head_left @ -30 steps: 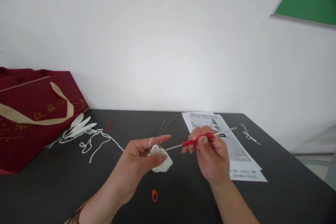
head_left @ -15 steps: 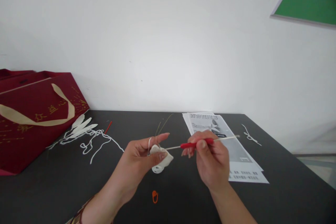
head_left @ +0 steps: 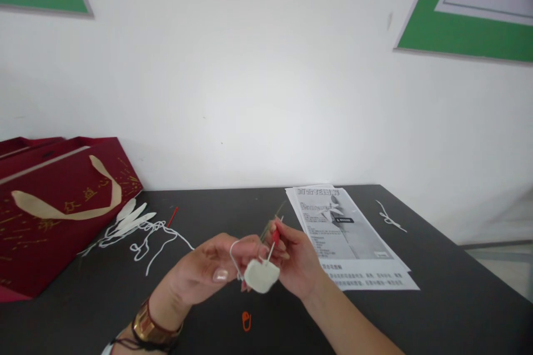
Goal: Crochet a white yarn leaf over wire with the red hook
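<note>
Above the table's front, my left hand (head_left: 212,263) grips a small white crochet piece (head_left: 261,276), with a strand of white yarn (head_left: 234,258) looped over a finger. My right hand (head_left: 302,260) is closed around a crochet hook (head_left: 275,236) with a red grip. The hook stands steeply, its metal end reaching down to the top edge of the white piece. Thin green strands or wire (head_left: 268,226) rise behind the fingers. Both hands are close together, and some fingertips are hidden behind the piece.
An orange stitch marker (head_left: 246,321) lies on the black table (head_left: 208,316) below the hands. White crocheted petals (head_left: 132,219) with loose yarn tails and a red needle (head_left: 172,217) are at left, beside a dark red gift bag (head_left: 75,222). Printed sheets (head_left: 366,249) and a yarn scrap (head_left: 391,219) lie right.
My right hand has moved left against my left hand, turning the hook from level to steep. The white piece has been turned, its broad side now facing me. The view has tilted upward slightly.
</note>
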Action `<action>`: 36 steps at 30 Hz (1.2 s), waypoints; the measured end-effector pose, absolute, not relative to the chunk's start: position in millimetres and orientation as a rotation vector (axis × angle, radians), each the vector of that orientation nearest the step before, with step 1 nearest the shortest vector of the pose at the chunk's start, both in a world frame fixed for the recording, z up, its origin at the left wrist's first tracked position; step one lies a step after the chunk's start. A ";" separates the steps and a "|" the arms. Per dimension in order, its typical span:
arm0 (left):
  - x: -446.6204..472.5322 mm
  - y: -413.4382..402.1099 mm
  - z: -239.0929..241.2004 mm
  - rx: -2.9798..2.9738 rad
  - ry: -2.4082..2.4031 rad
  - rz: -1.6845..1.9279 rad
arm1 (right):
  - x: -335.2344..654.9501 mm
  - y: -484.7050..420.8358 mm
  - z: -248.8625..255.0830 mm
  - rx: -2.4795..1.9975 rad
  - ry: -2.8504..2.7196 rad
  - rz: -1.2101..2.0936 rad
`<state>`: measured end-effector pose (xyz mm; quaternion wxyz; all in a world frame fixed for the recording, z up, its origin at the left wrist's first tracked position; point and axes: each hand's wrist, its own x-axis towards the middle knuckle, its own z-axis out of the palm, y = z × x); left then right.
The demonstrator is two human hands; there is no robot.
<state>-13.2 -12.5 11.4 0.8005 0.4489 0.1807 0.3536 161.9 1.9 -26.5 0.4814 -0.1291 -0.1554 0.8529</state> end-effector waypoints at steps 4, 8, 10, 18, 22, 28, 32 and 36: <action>-13.7 -8.2 0.0 1.020 0.408 0.583 | 160.5 2.6 -29.3 -0.269 -0.458 2.177; -11.2 -3.2 -6.2 1.145 0.516 0.623 | 160.4 3.6 -28.9 -0.230 -0.513 2.199; -13.9 0.9 -4.2 1.224 0.545 0.576 | 162.3 4.5 -28.1 -0.219 -0.536 2.202; -19.4 -1.4 11.6 1.293 0.529 0.667 | 166.9 8.3 -30.7 -0.241 -0.619 2.201; -6.6 -17.7 11.3 1.047 0.353 0.851 | 166.3 11.1 -36.5 -0.303 -0.640 2.175; -2.4 -34.9 24.8 1.566 0.587 0.839 | 166.9 10.6 -34.5 -0.454 -0.597 2.062; 0.6 -36.7 27.9 1.729 0.929 0.972 | 165.9 9.3 -28.6 -0.532 -0.564 1.934; 5.6 -29.1 15.8 1.510 1.026 1.138 | 164.3 8.7 -27.0 -0.585 -0.551 1.803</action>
